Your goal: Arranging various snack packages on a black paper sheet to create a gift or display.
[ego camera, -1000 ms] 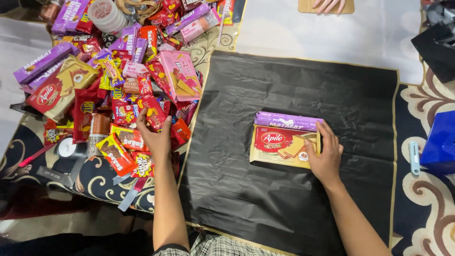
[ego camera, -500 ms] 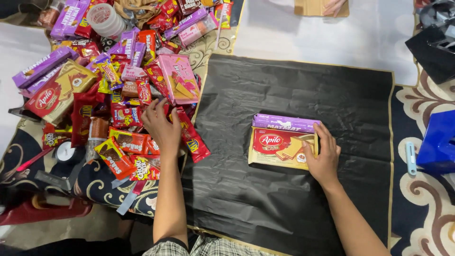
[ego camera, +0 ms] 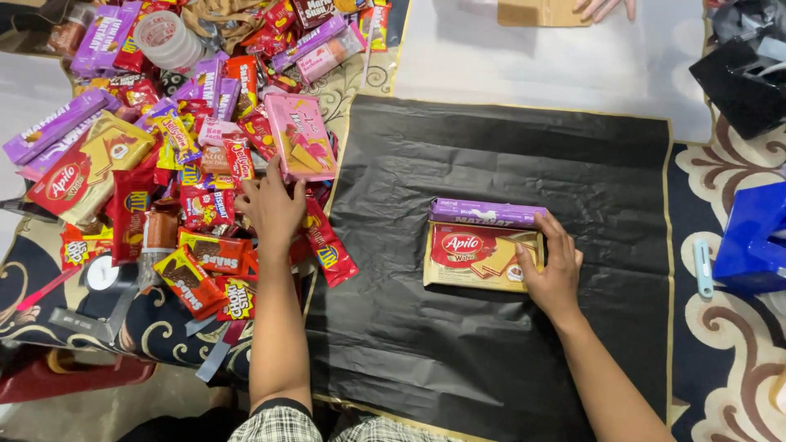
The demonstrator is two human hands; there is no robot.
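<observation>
My right hand (ego camera: 553, 270) rests on the right end of a tan wafer box (ego camera: 475, 256) lying flat on a black crinkled sheet (ego camera: 491, 352). A long purple snack box (ego camera: 488, 213) lies against the tan box's far side. My left hand (ego camera: 271, 209) reaches into a heap of snack packets (ego camera: 188, 188) at the left, fingers spread over red wrappers just below a pink wafer box (ego camera: 300, 137). It grips nothing that I can see.
A blue box (ego camera: 752, 241) and a light blue cutter (ego camera: 702, 267) lie at the right edge. Another person's hand (ego camera: 602, 7) and a tan card (ego camera: 542, 12) sit at the top. A clear tape roll (ego camera: 166, 37) lies in the heap. A patterned carpet surrounds the sheet.
My left hand has moved up through the snack heap, from the lower red packets toward the pink box. My right hand stays on the tan box.
</observation>
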